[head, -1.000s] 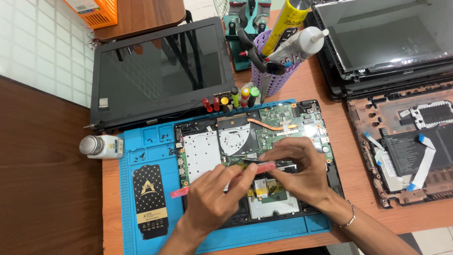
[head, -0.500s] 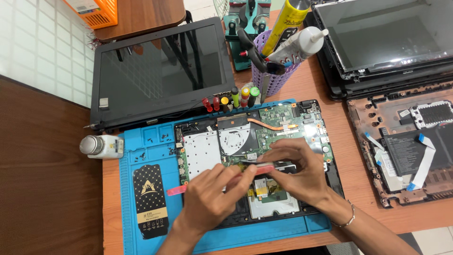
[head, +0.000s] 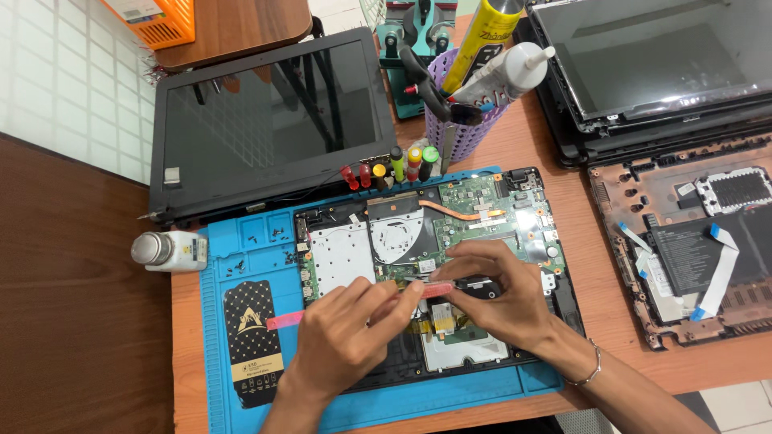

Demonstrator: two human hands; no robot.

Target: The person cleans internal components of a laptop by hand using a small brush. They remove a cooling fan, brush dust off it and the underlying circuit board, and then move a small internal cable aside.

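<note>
**A:** From your head camera, what are your hands on?

**B:** Your left hand point(head: 342, 341) is curled narrow around a pink plastic pry tool point(head: 438, 289); its tail end pokes out past your wrist over the blue repair mat point(head: 241, 402), and its tip lies across the middle of the opened laptop base point(head: 418, 265). Your right hand point(head: 498, 297) comes in from the other side, fingers pinched close on the tool's tip, pressing down just above the board's lower middle. I cannot tell whether it truly grips the tool or only steadies it.

**A:** And where does the laptop sit?

**B:** On the mat, right in front of you, its green motherboard point(head: 482, 205) exposed, with a copper heat pipe point(head: 458, 213) running from the fan point(head: 398, 233) toward the right. The detached screen panel point(head: 269, 120) lies flat just behind it, touching the mat's far edge.

**A:** What else is around you?

**B:** A row of colour-capped screwdrivers point(head: 394, 169) stands between the screen and the base. Behind them is a purple mesh holder point(head: 462, 133) with a yellow tube and a white bottle. A small white bottle point(head: 169, 251) lies on its side just left of the mat. To your right, well apart, another laptop point(head: 643, 64) and a stripped bottom case point(head: 691, 241) with white ribbon cables rest on the wooden table point(head: 563, 161).
</note>
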